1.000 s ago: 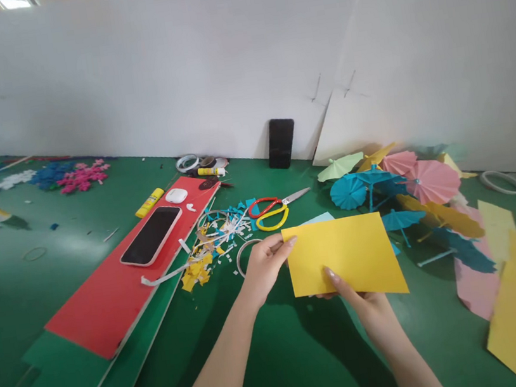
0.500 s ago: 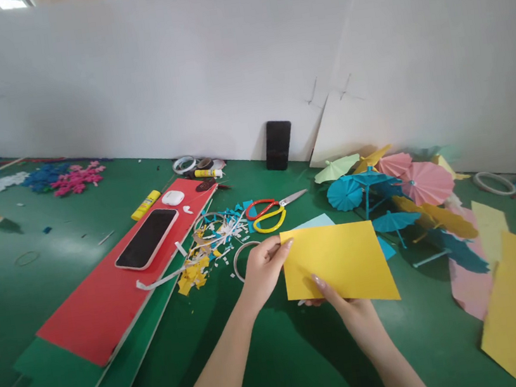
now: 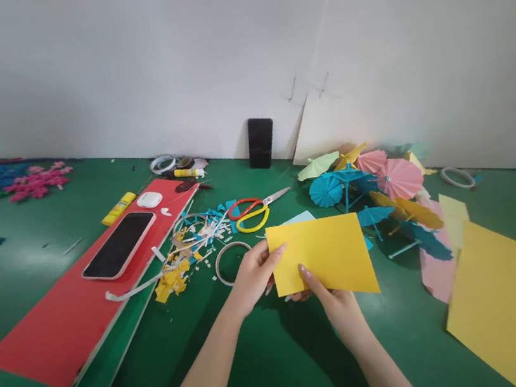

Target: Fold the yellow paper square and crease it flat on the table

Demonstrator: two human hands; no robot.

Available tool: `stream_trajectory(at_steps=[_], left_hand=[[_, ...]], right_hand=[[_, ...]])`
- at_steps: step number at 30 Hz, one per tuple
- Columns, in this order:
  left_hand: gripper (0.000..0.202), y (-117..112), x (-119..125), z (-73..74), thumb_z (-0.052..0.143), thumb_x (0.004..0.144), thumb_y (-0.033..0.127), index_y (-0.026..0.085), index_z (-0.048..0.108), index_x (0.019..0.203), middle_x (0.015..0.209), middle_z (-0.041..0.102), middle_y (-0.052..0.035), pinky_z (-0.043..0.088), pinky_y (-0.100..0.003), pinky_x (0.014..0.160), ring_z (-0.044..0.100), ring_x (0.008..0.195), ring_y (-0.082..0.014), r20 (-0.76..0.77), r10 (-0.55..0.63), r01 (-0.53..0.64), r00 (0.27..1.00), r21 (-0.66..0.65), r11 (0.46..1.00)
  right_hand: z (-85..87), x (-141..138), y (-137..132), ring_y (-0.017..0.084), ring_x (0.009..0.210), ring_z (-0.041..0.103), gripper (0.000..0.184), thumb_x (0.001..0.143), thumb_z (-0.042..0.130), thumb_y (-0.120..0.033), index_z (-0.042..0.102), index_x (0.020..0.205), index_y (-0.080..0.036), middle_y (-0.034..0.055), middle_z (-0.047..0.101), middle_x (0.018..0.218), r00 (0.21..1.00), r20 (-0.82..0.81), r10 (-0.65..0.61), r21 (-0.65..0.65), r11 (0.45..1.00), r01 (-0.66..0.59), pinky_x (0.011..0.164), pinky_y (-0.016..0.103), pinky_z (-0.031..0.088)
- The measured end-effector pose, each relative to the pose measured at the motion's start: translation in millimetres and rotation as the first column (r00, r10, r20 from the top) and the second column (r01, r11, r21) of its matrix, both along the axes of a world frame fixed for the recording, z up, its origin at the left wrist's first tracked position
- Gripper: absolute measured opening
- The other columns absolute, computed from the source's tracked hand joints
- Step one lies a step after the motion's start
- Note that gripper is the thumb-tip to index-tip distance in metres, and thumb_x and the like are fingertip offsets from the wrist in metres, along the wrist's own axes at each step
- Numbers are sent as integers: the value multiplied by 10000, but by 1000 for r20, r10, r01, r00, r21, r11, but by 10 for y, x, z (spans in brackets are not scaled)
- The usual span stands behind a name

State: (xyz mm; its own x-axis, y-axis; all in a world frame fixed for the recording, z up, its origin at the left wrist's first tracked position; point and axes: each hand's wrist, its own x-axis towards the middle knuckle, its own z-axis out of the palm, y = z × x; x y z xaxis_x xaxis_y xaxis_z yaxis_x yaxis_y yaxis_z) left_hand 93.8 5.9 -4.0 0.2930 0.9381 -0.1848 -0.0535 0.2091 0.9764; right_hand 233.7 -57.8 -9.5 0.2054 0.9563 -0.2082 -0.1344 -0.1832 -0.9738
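Both hands hold a yellow sheet of paper (image 3: 328, 251) above the green table. My left hand (image 3: 256, 276) pinches its left edge, thumb on top and fingers behind. Along the lower edge, my right hand (image 3: 334, 304) grips the sheet with its thumb on the front; its other fingers are mostly hidden underneath. Behind the sheet, a light blue paper (image 3: 297, 218) peeks out. Scissors (image 3: 260, 209) with one red and one yellow handle lie just beyond, and a roll of tape (image 3: 224, 265) rests beside my left hand.
Paper umbrellas (image 3: 373, 190) cluster at the right, near a larger yellow sheet (image 3: 513, 298). Paper scraps (image 3: 174, 279) lie left of the hands. A phone (image 3: 119, 245) sits on a red board (image 3: 57, 337); another dark phone (image 3: 261, 143) leans on the white panel (image 3: 125, 71).
The view has swung to the right, so the surroundings appear shifted left. Both hands keep their hold on the yellow sheet, with little change in grip.
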Motion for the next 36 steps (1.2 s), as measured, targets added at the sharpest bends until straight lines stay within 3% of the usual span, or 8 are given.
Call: stream_trajectory(at_steps=[7,14,19,22,25,29,33,36], left_hand=[[304,-26,17,46,624,804,436,156,641,922,623,602,8,415,-203,445,559,531,-133,49,-14,15,999,-32,999],[340,17,-15,27,652,787,439,160,672,981,813,689,-36,490,-244,636,636,774,-198,46,47,-48,998,27,998],[338,34,-55,14,659,774,462,148,675,897,669,650,-13,454,-230,522,604,622,-177,-1,118,-118,993,75,990],[379,27,-52,51,652,771,480,146,669,948,724,668,-33,466,-238,523,614,645,-189,-3,136,-136,991,90,987],[415,9,-28,69,671,760,460,181,624,1064,853,682,-45,485,-239,525,634,660,-185,-18,33,-32,999,68,997],[321,-16,9,33,687,757,403,166,611,959,585,576,33,350,-191,355,479,391,-99,-106,-133,136,985,19,991],[256,-17,21,24,688,754,388,147,616,798,451,453,72,289,-178,353,380,365,-72,-94,-119,122,988,33,992],[295,-9,13,54,674,753,433,148,601,745,440,411,80,237,-179,343,325,353,-57,-72,-92,95,993,38,995]], right_hand=[[24,-20,10,155,465,605,400,787,645,-468,653,525,-165,39,643,484,995,-50,83,38,996,-82,525,266,505],[7,3,39,153,478,625,275,710,740,-423,697,721,-152,31,690,574,993,-114,24,48,999,-19,497,260,506],[-9,69,64,201,578,687,298,690,755,-424,738,772,-137,61,720,602,991,-129,-30,12,999,32,600,298,559],[-28,103,80,217,595,700,297,680,758,-432,750,730,-139,72,727,606,992,-123,-39,15,999,42,616,307,567],[-52,117,96,199,570,693,283,685,753,-431,746,694,-148,66,727,597,991,-113,-70,27,997,73,605,290,561],[-80,117,109,191,563,686,267,676,763,-416,737,711,-153,52,727,599,988,-104,-116,59,991,123,596,285,549],[-77,144,118,184,580,686,256,672,770,-407,734,734,-161,36,729,610,985,-104,-138,81,986,146,597,275,538],[-40,186,127,193,580,693,304,702,735,-448,746,721,-144,58,732,611,990,-119,-73,78,994,83,625,295,552]])
